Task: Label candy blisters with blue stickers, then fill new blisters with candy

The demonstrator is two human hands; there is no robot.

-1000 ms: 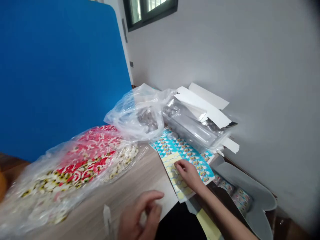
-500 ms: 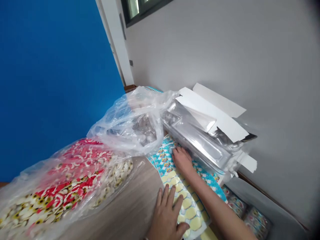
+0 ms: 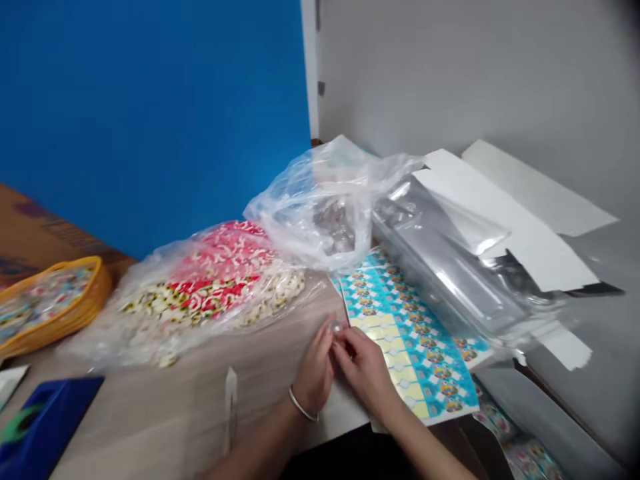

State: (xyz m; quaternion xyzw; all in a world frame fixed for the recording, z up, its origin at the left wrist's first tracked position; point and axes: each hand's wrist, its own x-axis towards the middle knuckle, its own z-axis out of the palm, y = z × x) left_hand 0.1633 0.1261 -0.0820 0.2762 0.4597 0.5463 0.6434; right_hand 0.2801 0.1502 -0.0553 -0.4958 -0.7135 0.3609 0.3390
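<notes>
My left hand (image 3: 314,373) and my right hand (image 3: 367,370) meet over the table's front part, fingers closed together on a small clear plastic piece (image 3: 336,326). It looks rounded; its exact shape is blurred and partly covered by my fingers. Just right of my hands lies a sheet of blue printed stickers (image 3: 425,327), with a bare yellow backing area (image 3: 395,347) where stickers are gone. Behind the sheet, a clear plastic bag (image 3: 300,200) holds see-through pieces (image 3: 336,223).
A plastic bag of red, white and yellowish pieces (image 3: 215,280) spreads at left, near a yellow basket (image 3: 95,300) and a blue tape dispenser (image 3: 55,427). A slim pale tool (image 3: 230,400) lies in front. Clear plastic packaging (image 3: 450,267) and white card strips (image 3: 510,227) are stacked right.
My right hand has drawn back from the sticker sheet with the small clear piece. My left hand has lifted off the sheet and joined it. The view has swung left.
</notes>
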